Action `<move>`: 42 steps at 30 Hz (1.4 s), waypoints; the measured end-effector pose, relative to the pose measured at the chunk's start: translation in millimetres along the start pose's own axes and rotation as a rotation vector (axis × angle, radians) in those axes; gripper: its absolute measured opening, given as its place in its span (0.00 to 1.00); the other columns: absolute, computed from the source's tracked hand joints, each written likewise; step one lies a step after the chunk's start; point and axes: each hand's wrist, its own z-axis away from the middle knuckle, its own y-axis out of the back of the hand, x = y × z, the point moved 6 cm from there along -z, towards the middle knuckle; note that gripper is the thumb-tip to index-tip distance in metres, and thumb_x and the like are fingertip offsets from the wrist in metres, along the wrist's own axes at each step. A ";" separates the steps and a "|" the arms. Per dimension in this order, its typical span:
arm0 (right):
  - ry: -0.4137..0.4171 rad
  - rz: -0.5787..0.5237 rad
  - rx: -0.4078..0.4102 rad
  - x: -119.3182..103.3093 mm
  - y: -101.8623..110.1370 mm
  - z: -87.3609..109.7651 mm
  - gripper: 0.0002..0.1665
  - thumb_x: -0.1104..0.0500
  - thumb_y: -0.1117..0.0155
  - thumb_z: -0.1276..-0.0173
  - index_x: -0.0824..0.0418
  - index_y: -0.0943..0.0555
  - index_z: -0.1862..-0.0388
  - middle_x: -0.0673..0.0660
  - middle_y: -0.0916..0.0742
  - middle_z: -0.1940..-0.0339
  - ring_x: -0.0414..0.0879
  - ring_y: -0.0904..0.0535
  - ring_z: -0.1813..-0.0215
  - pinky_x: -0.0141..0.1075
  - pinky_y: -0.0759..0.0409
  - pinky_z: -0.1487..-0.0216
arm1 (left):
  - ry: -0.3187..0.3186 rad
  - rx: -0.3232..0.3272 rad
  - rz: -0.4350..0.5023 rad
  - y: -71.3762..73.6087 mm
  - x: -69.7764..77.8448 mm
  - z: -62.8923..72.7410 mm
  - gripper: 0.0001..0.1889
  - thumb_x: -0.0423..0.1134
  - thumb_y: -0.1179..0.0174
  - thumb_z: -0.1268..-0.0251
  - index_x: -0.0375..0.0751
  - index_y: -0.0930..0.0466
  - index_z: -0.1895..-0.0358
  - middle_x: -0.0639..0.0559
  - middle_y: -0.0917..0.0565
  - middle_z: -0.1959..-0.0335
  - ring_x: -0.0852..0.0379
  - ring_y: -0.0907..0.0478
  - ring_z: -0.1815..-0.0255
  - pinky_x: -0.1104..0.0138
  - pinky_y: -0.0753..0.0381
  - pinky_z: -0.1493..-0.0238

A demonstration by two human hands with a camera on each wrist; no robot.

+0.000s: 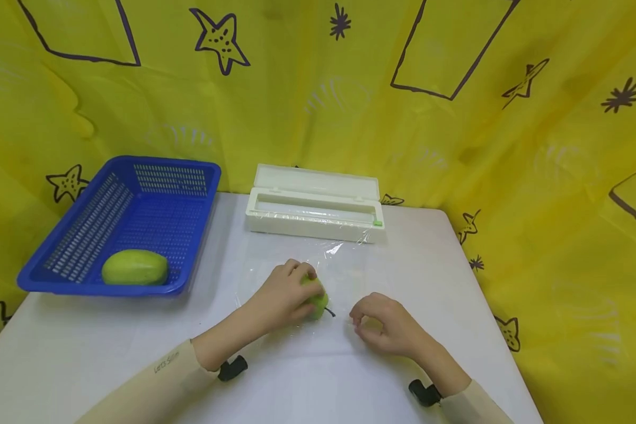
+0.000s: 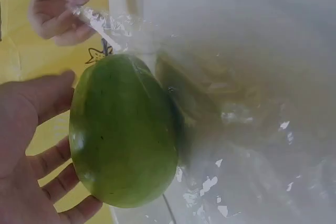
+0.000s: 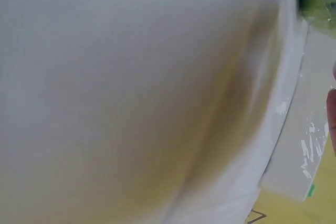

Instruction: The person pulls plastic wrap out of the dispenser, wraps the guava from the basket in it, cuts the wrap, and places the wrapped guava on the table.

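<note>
My left hand [image 1: 286, 292] holds a green, egg-shaped fruit [image 1: 320, 304] with a dark stem, low over the white table. In the left wrist view, thumb and fingers curve along one side of the fruit [image 2: 123, 135], and clear cling film [image 2: 231, 116] lies against its other side. Near the stem, my right hand [image 1: 384, 324] pinches a gathered corner of film between thumb and fingers. The film runs back to a white cling film dispenser [image 1: 315, 228] whose lid stands raised. Only fingertips [image 3: 332, 111] of the right hand show in the right wrist view.
A blue plastic basket [image 1: 201, 221] stands at the left of the table [image 1: 106, 353], holding a larger green oblong fruit [image 1: 135, 268]. Behind and along the right side hangs a yellow patterned curtain [image 1: 297, 88], close to the table's edges.
</note>
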 end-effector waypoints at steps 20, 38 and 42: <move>0.188 -0.005 0.312 -16.8 26.4 -17.6 0.10 0.68 0.33 0.47 0.53 0.17 0.68 0.45 0.13 0.69 0.41 0.18 0.64 0.30 0.21 0.57 | 0.020 -0.019 -0.083 -20.4 2.6 29.6 0.11 0.48 0.28 0.51 0.54 0.22 0.73 0.27 0.43 0.25 0.26 0.45 0.26 0.36 0.39 0.30; 0.102 0.218 0.191 -30.9 4.4 -41.4 0.33 0.59 0.32 0.49 0.55 0.20 0.39 0.55 0.16 0.44 0.53 0.22 0.41 0.47 0.25 0.39 | 0.037 -0.067 0.041 4.7 -7.6 21.3 0.11 0.43 0.32 0.43 0.55 0.27 0.75 0.45 0.25 0.33 0.47 0.29 0.34 0.57 0.19 0.44; 0.074 0.342 0.077 -34.7 -9.3 -56.4 0.24 0.54 0.25 0.44 0.52 0.18 0.47 0.49 0.14 0.55 0.46 0.18 0.53 0.42 0.19 0.50 | 0.007 -0.050 -0.005 7.8 -5.6 16.3 0.11 0.42 0.32 0.45 0.55 0.27 0.76 0.45 0.23 0.35 0.48 0.27 0.36 0.59 0.18 0.45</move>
